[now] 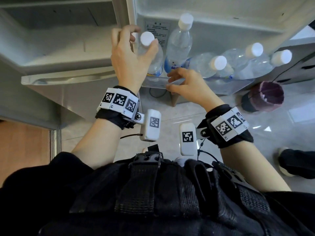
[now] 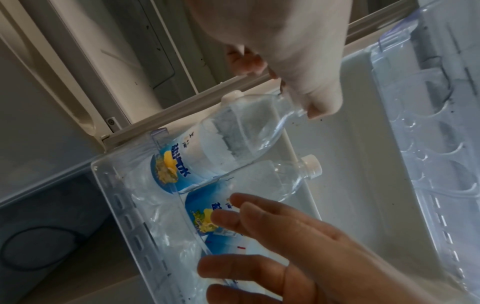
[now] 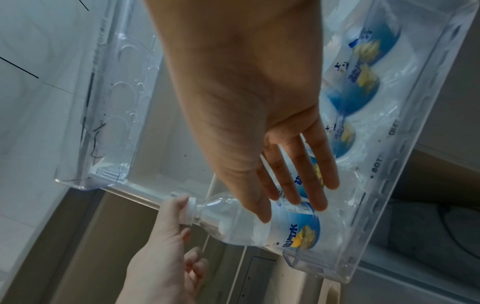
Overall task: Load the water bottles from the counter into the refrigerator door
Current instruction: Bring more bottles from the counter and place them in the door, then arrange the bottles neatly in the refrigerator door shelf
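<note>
A clear water bottle with a white cap and blue label stands tilted at the left end of the refrigerator door's clear shelf. My left hand pinches it at the cap and neck; the left wrist view shows the same bottle with its base in the shelf. My right hand hovers by the shelf's front wall, fingers straight and holding nothing. In the right wrist view its fingers lie in front of the bottle. A second bottle stands beside it, and three more fill the shelf to the right.
The open refrigerator compartment is to the left of the door. A clear upper door tray sits above the bottle shelf. On the floor are a dark round bin with a purple lining, a black cable and another person's shoe.
</note>
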